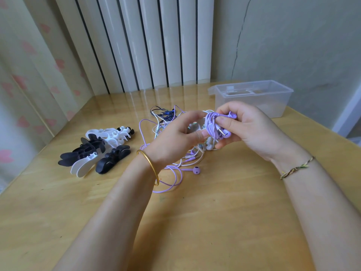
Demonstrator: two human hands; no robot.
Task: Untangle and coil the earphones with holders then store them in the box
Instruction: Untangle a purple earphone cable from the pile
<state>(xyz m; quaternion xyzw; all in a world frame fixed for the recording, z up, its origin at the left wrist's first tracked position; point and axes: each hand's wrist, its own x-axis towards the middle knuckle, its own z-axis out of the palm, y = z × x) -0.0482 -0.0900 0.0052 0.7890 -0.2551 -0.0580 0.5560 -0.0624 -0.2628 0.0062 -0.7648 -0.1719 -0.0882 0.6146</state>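
A purple earphone set (214, 125) is coiled into a tight bundle around a holder, its plug and one bud sticking out at the lower right. My right hand (248, 128) grips this bundle from the right, thumb across its front. My left hand (175, 135) pinches the holder's left end between thumb and fingers. Beneath both hands lies a tangle of purple, white and dark blue earphones (172, 165) on the table. A clear plastic box (254, 96) stands open at the back right, behind my right hand.
A pile of black and white holders (97, 149) lies to the left on the wooden table (195, 222). A white radiator (146, 42) and a curtain (29, 65) stand behind the table's far and left edges.
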